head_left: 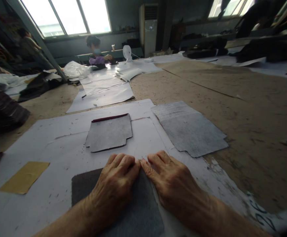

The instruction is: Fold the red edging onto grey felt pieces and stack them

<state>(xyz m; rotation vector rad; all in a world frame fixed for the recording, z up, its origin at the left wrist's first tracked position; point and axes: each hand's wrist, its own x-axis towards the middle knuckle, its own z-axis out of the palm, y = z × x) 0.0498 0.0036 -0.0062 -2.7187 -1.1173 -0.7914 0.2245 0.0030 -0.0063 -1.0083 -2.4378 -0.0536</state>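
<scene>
A dark grey sheet piece (145,214), perhaps backed fabric or leather, lies in front of me. My left hand (117,182) rests over it, its curled fingers closed at the far edge. Beside it, my right hand (174,179) is closed too, thumb and forefinger pinching at the far right corner. The fingertips of both hands nearly meet there; what exactly lies between them is mostly hidden. Just beyond sits a smaller grey piece (110,133) with notched corners and a dark red strip along its far edge. To its right is a larger, lighter grey notched piece (189,128).
White paper (59,148) covers the brown table (207,84) under the pieces. A tan card (25,177) lies left. A dark stack (4,110) stands at the left edge. Farther off are more paper sheets (106,95), a small white fan (127,53) and a seated person (97,59).
</scene>
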